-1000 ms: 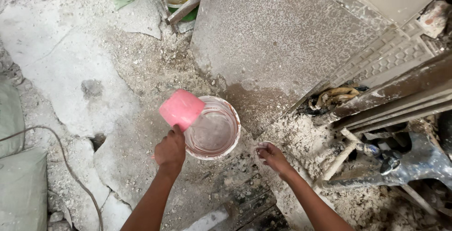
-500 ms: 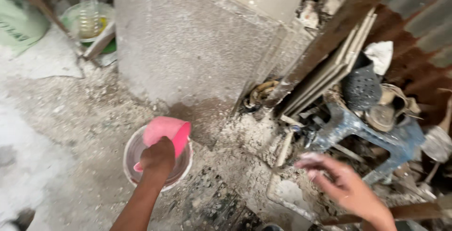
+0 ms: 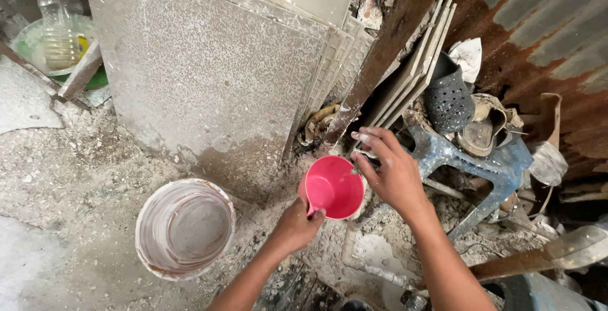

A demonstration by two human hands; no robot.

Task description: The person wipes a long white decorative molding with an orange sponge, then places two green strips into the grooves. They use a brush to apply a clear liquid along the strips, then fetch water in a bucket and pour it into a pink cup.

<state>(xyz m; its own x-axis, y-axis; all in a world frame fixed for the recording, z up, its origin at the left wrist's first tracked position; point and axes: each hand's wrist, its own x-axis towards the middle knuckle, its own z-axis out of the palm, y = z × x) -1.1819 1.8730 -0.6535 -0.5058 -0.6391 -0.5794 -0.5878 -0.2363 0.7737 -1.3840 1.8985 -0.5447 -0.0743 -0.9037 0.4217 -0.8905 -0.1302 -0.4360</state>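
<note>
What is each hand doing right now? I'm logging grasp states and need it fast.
Left hand: closed on the handle of the pink scoop.
Right hand: open, fingers spread at the scoop's rim, holding nothing.

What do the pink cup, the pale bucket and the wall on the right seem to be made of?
The pink cup, held by the left hand, looks like plastic: smooth, evenly coloured, thin-walled, slightly glossy. The pale bucket is probably plastic too, though its smeared grey coating leaves this uncertain. The wall appears to be corrugated sheet metal, ridged and rusted brown.
</note>
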